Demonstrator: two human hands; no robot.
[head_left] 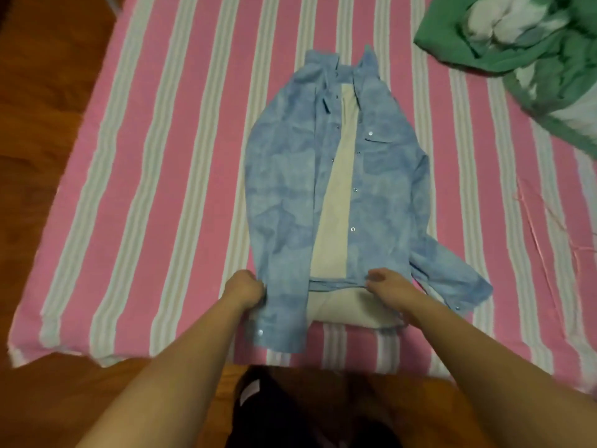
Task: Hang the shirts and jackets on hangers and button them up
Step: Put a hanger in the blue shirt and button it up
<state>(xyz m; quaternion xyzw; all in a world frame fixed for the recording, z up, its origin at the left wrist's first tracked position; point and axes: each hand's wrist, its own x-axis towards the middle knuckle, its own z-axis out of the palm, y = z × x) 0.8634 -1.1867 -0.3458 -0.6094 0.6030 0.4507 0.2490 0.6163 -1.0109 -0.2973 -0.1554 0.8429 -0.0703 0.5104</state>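
— At the near hem of the blue shirt (290, 189), what are the fingers doing?

— Those of the left hand (246, 287) are curled round the shirt's near left edge, bunching the cloth. The right hand (386, 284) pinches the hem of the right front panel (thumb and fingertips meet on the fabric), just above a beige garment (336, 195).

— Where does the shirt lie?

— Flat on the bed (168, 176), collar at the far end, hem at the near edge. Its front is open; the two panels spread apart, and the beige garment shows between them and pokes out below the hem near the right wrist. Snap buttons run down the right panel's edge. One sleeve runs along the left side, its cuff nearest the bed's edge; the other sleeve bends out to the right.

— And around it?

— A pink sheet with white stripes covers the bed. A crumpled green and white cloth (523, 43) sits far right, well apart from the shirt. A brown wooden floor (42, 101) shows to the left.
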